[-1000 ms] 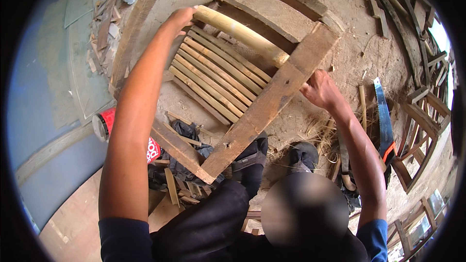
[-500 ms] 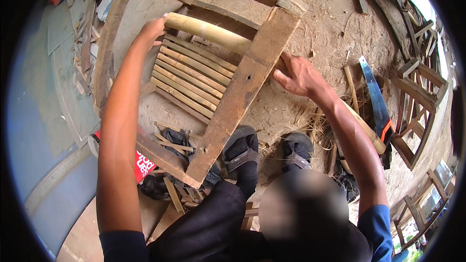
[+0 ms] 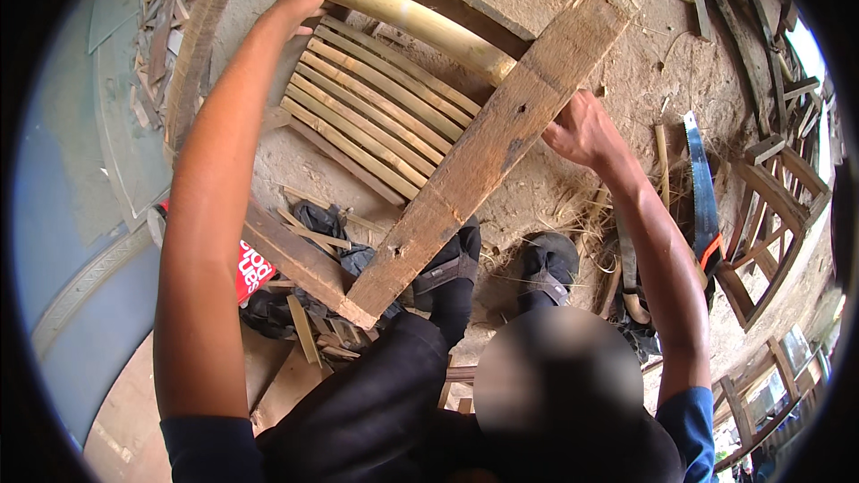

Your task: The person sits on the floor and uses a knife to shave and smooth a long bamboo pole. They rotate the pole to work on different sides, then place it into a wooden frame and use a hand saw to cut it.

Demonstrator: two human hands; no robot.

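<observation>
My left hand (image 3: pixel 304 7) grips the far left end of a thick, pale bamboo piece (image 3: pixel 420 27), fingers curled round it. That piece runs across a wooden frame (image 3: pixel 488 148), above a row of narrow bamboo slats (image 3: pixel 376 107) fixed side by side. Its right end passes out of sight behind the frame's broad near beam. Just past that beam's right edge is my right hand (image 3: pixel 582 131), closed, with its fingertips hidden by the wood. What it grips cannot be made out. The frame's near corner rests close to my left knee.
On the right, a handsaw (image 3: pixel 702 183) with a blue blade and orange-black handle stands among shavings. Wooden frames (image 3: pixel 778 215) are stacked beyond it. Scrap wood and black plastic (image 3: pixel 318 219) lie by my left foot, beside a red packet (image 3: pixel 253 273). A blue-grey panel (image 3: pixel 89 215) flanks the left.
The frame's far end, the bamboo piece and both hands have shifted up and to the right in the view. The left hand keeps its grip on the bamboo piece.
</observation>
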